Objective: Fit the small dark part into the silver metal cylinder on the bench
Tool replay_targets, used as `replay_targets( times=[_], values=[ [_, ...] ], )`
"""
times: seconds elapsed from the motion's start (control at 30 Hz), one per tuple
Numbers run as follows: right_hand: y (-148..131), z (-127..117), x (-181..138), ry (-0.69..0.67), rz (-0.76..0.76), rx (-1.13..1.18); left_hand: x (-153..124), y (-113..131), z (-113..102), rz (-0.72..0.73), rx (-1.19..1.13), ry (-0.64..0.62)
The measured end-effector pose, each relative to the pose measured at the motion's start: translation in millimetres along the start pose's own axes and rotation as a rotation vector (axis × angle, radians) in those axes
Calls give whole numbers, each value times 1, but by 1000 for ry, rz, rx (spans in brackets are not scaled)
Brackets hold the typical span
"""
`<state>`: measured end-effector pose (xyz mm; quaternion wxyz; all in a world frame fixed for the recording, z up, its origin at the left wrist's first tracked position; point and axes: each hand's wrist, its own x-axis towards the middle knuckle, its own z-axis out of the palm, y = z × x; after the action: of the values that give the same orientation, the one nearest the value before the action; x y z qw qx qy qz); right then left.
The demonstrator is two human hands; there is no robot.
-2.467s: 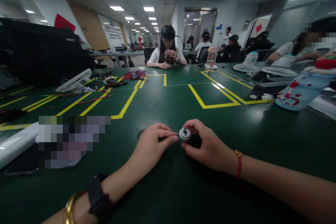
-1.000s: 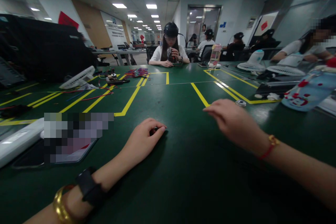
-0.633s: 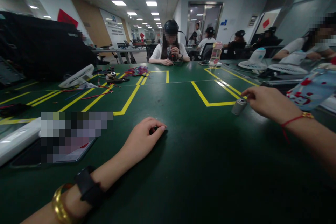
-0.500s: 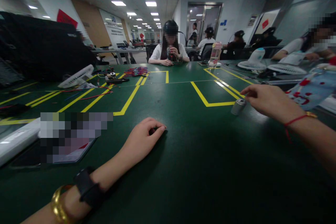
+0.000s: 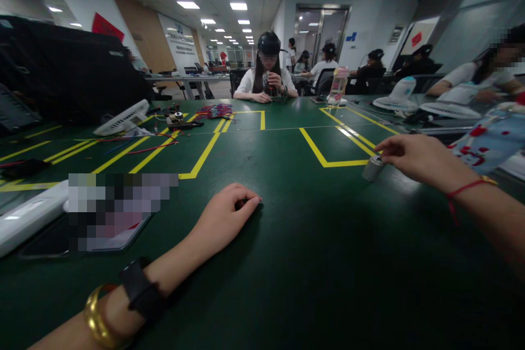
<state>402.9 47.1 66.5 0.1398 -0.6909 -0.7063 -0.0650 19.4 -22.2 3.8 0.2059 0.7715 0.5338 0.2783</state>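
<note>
My right hand reaches in from the right, its thumb and forefinger closed at the top of a small silver metal cylinder. The cylinder leans slightly and looks to be at or just above the green tabletop, by the corner of a yellow tape outline; the exact contact is hard to tell. My left hand rests on its side on the table, fingers curled and thumb tip against the forefinger, with nothing visible in it.
At left lie a phone, a white bar-shaped device, wires and a white fan. A bottle and more fans stand at the back right. Across the table sits a person; a patterned bag is at right.
My right thumb and forefinger have come down slightly onto the top of the cylinder. My left hand stays in place. The whole view has shifted a little.
</note>
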Motion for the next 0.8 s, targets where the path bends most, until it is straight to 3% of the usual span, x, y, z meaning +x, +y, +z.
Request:
replay_targets(
  times=[0.17, 0.33, 0.57, 0.8],
  values=[
    [-4, -1, -2, 76, -21, 23, 0, 0, 0, 2, 3, 3],
    [-3, 3, 0, 4, -5, 3, 0, 1, 0, 3, 4, 4],
    [-3, 5, 0, 45, -3, -65, 0, 1, 0, 5, 4, 12],
    [-3, 1, 1, -47, 30, 19, 0, 2, 0, -3, 6, 12]
  ],
)
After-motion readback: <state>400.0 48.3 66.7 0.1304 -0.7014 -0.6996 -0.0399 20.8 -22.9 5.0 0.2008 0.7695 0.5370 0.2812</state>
